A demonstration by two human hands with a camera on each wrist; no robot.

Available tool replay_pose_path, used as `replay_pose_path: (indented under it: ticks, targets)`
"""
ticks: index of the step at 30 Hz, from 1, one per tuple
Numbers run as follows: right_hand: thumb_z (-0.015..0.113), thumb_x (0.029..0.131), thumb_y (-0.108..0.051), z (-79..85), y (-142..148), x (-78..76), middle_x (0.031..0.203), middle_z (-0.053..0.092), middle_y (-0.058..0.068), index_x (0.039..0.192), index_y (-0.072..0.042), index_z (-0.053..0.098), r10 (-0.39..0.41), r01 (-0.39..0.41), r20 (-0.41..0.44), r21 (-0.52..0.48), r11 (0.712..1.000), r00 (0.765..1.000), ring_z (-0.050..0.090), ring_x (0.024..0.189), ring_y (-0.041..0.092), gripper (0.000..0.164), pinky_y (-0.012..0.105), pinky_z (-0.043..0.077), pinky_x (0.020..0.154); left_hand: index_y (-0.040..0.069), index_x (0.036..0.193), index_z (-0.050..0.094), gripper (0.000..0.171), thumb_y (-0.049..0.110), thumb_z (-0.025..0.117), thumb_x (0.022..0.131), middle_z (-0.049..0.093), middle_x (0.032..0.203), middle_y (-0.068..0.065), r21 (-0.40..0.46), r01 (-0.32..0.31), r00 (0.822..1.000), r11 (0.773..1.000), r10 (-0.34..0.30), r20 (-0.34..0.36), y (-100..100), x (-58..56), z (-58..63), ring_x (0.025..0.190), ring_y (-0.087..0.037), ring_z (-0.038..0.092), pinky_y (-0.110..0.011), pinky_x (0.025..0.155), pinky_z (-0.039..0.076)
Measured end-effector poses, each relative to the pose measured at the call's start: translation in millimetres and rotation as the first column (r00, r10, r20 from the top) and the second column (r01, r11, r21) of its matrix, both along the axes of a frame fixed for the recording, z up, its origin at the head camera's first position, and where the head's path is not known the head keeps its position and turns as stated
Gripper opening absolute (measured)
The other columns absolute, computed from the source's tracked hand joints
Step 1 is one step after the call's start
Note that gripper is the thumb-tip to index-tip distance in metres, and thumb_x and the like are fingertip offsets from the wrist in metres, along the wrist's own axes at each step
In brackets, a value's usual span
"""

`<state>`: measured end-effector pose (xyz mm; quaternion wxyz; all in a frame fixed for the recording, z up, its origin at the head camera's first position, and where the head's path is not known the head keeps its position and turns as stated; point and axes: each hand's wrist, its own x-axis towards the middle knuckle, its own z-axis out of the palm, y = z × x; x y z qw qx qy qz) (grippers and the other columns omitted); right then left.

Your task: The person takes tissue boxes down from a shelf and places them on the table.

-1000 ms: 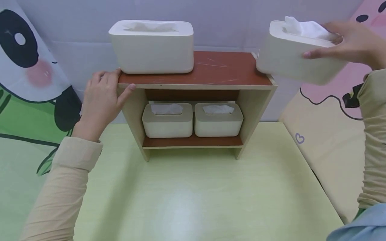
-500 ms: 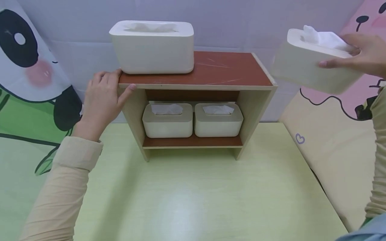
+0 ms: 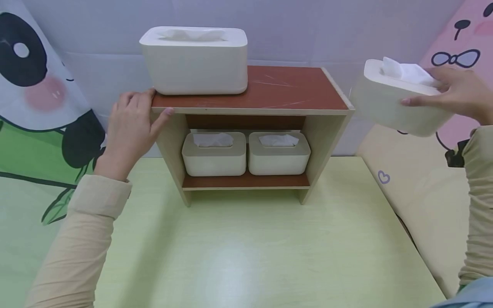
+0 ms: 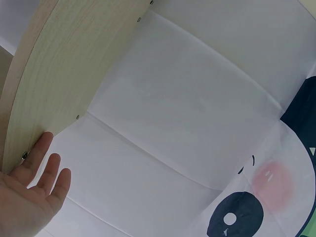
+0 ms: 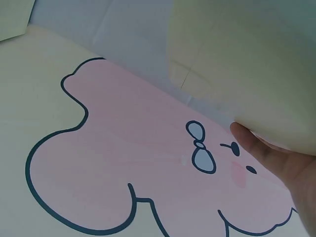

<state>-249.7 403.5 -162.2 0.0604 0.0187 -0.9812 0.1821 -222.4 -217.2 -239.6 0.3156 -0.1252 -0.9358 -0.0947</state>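
Note:
A small wooden shelf point(image 3: 327, 132) with a reddish-brown top stands on the table. My left hand point(image 3: 129, 128) rests at its upper left corner, thumb on the front edge, fingers along the outer side panel point(image 4: 64, 74). To the right of the shelf, my right hand point(image 3: 458, 94) holds a white tissue box point(image 3: 396, 105) in the air by its upper end, thumb on the front face. That box is tilted, with a tissue sticking out; its far side is hidden. A larger-looking tissue box point(image 3: 196, 64) sits on the left of the shelf top.
Two more tissue boxes, one left point(image 3: 213, 158) and one right point(image 3: 279, 158), stand side by side on the lower board point(image 3: 246, 182). Pale green table point(image 3: 246, 248) lies in front. Cartoon-printed sheets, with a panda point(image 3: 46, 102) and a pink figure point(image 3: 435, 77), flank the shelf.
My right hand has carried the tissue box away from the shelf's right end, first rightward, then downward. My left hand stays at the shelf corner.

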Motion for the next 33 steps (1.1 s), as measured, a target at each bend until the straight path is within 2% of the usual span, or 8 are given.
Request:
replay_pose_path:
  ticks: [4, 6, 11, 15, 19, 26, 28, 33]
  targets:
    - [0.072, 0.074, -0.041, -16.8, 1, -2.0, 0.117, 0.048, 0.017, 0.14, -0.018, 0.038, 0.026, -0.026, 0.006, 0.008, 1.0, 1.0, 0.039, 0.079, 0.0, 0.078, 0.027, 0.029, 0.07, -0.002, 0.134, 0.04, 0.064, 0.047, 0.044, 0.093, 0.053, 0.122, -0.027, 0.003, -0.001, 1.0, 1.0, 0.001, 0.001, 0, 0.0, -0.1, 0.115, -0.042, 0.041, -0.055, 0.093, 0.034]
    - [0.07, 0.075, -0.043, -25.5, 2, -2.7, 0.122, 0.046, 0.022, 0.142, -0.017, 0.035, 0.026, -0.026, 0.034, -0.002, 1.0, 0.999, 0.04, 0.079, -0.001, 0.08, 0.028, 0.03, 0.072, -0.002, 0.135, 0.039, 0.064, 0.047, 0.043, 0.093, 0.053, 0.122, -0.027, 0.004, -0.005, 1.0, 1.0, 0.005, 0.005, 0, 0.0, 0.0, 0.116, -0.042, 0.041, -0.055, 0.093, 0.034]
    - [0.068, 0.077, -0.043, -49.3, 0, -4.4, 0.129, 0.042, 0.021, 0.143, -0.013, 0.03, 0.042, -0.039, 0.075, -0.046, 0.998, 0.996, 0.045, 0.094, 0.019, 0.082, 0.035, 0.035, 0.075, -0.001, 0.135, 0.038, 0.065, 0.047, 0.043, 0.093, 0.053, 0.123, -0.027, 0.003, -0.009, 1.0, 1.0, 0.009, 0.011, 1, 0.2, 0.2, 0.116, -0.042, 0.041, -0.055, 0.093, 0.034]
    - [0.066, 0.078, -0.045, -68.9, -2, -5.7, 0.136, 0.037, 0.024, 0.144, -0.009, 0.027, 0.064, -0.059, 0.091, -0.058, 0.997, 0.994, 0.038, 0.109, 0.039, 0.084, 0.052, 0.035, 0.08, -0.001, 0.135, 0.039, 0.065, 0.047, 0.043, 0.093, 0.053, 0.123, -0.027, 0.004, -0.007, 1.0, 1.0, 0.007, 0.01, 1, 0.9, -0.3, 0.116, -0.042, 0.041, -0.055, 0.093, 0.034]
    - [0.066, 0.078, -0.046, -87.8, -2, -4.5, 0.135, 0.037, 0.026, 0.144, -0.008, 0.028, 0.083, -0.079, 0.092, -0.051, 0.996, 0.992, 0.037, 0.111, 0.044, 0.084, 0.058, 0.033, 0.082, -0.002, 0.134, 0.04, 0.064, 0.046, 0.045, 0.093, 0.053, 0.122, -0.027, 0.011, 0.004, 1.0, 1.0, -0.004, -0.004, 2, 0.9, -0.8, 0.115, -0.042, 0.042, -0.055, 0.093, 0.034]
    - [0.067, 0.077, -0.048, -122.6, -4, -1.8, 0.13, 0.04, 0.025, 0.141, -0.007, 0.033, 0.106, -0.105, 0.075, -0.025, 0.994, 0.992, 0.039, 0.107, 0.044, 0.084, 0.06, 0.038, 0.079, -0.003, 0.133, 0.041, 0.064, 0.046, 0.045, 0.093, 0.053, 0.121, -0.027, 0.012, 0.005, 1.0, 1.0, -0.005, -0.001, 2, 0.1, -1.0, 0.115, -0.042, 0.042, -0.055, 0.094, 0.033]
    - [0.067, 0.076, -0.048, -132.6, -3, -2.5, 0.129, 0.041, 0.025, 0.141, -0.008, 0.034, 0.115, -0.113, 0.072, -0.029, 0.993, 0.991, 0.038, 0.107, 0.044, 0.083, 0.058, 0.033, 0.082, -0.003, 0.134, 0.04, 0.064, 0.046, 0.045, 0.093, 0.053, 0.122, -0.027, 0.012, 0.002, 1.0, 1.0, -0.003, 0.006, 2, 0.2, -0.8, 0.115, -0.042, 0.042, -0.055, 0.095, 0.033]
    - [0.067, 0.075, -0.05, -154.7, -4, -3.1, 0.129, 0.043, 0.02, 0.14, -0.012, 0.036, 0.115, -0.113, 0.077, -0.039, 0.993, 0.99, 0.032, 0.107, 0.042, 0.081, 0.053, 0.029, 0.077, -0.003, 0.134, 0.04, 0.064, 0.046, 0.045, 0.093, 0.053, 0.122, -0.027, 0.014, 0.004, 1.0, 1.0, -0.004, 0.006, 2, 0.9, -0.8, 0.115, -0.042, 0.042, -0.054, 0.095, 0.032]
